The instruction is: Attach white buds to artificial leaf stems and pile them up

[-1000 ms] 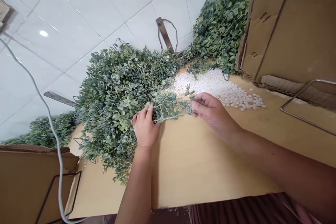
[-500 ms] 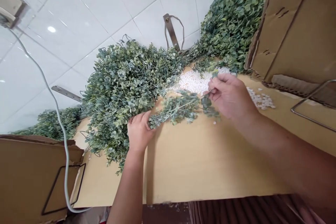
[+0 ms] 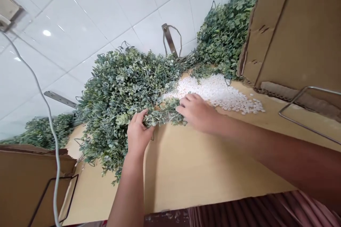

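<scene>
Between my hands lies a sprig of artificial leaves (image 3: 165,115), stretched sideways just above the tan tabletop (image 3: 191,170). At its left end my left hand (image 3: 138,129) grips the stems between thumb and fingers. My right hand (image 3: 195,111) has its fingers curled over the sprig's right end; its fingertips are partly hidden by leaves. A large heap of artificial greenery (image 3: 117,92) stands behind and to the left of my left hand. Small white plastic pieces (image 3: 213,90) are spread in a pile just beyond my right hand.
More greenery (image 3: 223,35) is heaped at the back right, beside a cardboard box (image 3: 295,35). Another cardboard box (image 3: 29,181) is at the left, with a white cable (image 3: 49,113) hanging before it. A metal bracket (image 3: 169,39) stands against the tiled wall (image 3: 101,14).
My right hand pulled out to the right and up over the white pieces, then came back left and down onto the sprig. My left hand kept its grip; the view shifted slightly.
</scene>
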{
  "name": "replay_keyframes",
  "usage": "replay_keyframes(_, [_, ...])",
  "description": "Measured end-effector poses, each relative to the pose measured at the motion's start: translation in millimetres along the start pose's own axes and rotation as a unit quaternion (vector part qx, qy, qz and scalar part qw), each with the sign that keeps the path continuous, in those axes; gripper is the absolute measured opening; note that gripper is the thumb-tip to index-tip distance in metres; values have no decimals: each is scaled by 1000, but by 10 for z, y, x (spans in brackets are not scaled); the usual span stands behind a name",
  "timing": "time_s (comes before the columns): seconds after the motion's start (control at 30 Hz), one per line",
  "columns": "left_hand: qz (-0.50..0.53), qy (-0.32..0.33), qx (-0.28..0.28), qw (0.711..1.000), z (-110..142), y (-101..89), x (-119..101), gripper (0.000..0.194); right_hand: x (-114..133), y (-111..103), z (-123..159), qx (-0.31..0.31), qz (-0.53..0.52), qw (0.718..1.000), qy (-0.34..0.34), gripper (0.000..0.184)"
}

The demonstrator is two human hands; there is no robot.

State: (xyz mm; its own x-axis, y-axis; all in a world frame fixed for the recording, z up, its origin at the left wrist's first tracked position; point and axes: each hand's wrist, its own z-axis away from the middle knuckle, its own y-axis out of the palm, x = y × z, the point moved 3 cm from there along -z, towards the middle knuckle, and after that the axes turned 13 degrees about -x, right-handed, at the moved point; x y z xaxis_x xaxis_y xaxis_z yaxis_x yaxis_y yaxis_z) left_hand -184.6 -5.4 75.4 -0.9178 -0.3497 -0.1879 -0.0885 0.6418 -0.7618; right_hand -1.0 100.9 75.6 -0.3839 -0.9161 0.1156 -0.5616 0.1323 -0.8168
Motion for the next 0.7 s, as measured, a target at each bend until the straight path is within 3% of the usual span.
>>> replay_keyframes(0.07, [13, -10, -33, 999, -43, -49, -19, 53, -18, 90, -158, 41, 8, 999, 32, 21])
replay_keyframes(0.17, [39, -33, -58, 997, -64, -46, 37, 60, -178, -1, -403, -33, -42, 994, 101, 22])
replay_keyframes(0.27, [76, -65, -65, 993, -61, 36, 194, 34, -375, -239, -608, -116, -94, 972, 179, 18])
replay_keyframes(0.37, [84, -107, -63, 989, -46, 110, 349, 20, -550, -453, -741, -187, -161, 924, 291, 21])
replay_keyframes(0.43, [86, -119, -74, 986, -20, 113, 359, 21, -618, -522, -786, -223, -275, 865, 356, 27])
replay_keyframes(0.5, [112, -105, -97, 983, 18, 84, 246, 24, -625, -538, -803, -234, -397, 791, 402, 32])
replay_keyframes(0.57, [180, -85, -109, 974, 52, 62, 22, 31, -571, -537, -801, -227, -470, 739, 425, 35])
replay_keyframes(0.63, [291, -88, -90, 948, 58, 84, -264, 46, -476, -542, -793, -213, -501, 724, 423, 36])
replay_keyframes(0.7, [416, -136, -56, 898, 21, 152, -543, 62, -368, -544, -784, -188, -537, 713, 409, 36])
